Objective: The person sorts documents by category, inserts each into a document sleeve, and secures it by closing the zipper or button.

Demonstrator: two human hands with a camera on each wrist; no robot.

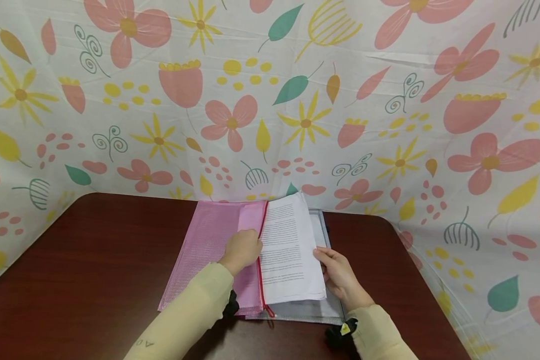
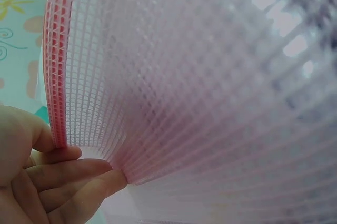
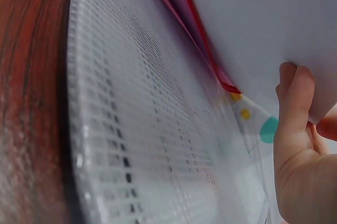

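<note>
A pink mesh zip pouch (image 1: 207, 240) with a red zipper edge lies at the middle of the table. My left hand (image 1: 243, 250) pinches its opening edge; in the left wrist view the fingers (image 2: 79, 182) grip the mesh beside the red zip strip (image 2: 57, 66). Printed paper sheets (image 1: 283, 255) stick out of the pouch to the right. Their right edge is pinched between the thumb and fingers of my right hand (image 1: 342, 277), also seen from behind the sheets in the right wrist view. Under the paper lies a clear grey mesh pouch (image 3: 142, 119).
The dark brown table (image 1: 94, 260) spreads to both sides of the pouches. A floral curtain (image 1: 234, 115) hangs along its far edge. A red zipper pull (image 1: 269, 311) dangles near the pouch's front corner.
</note>
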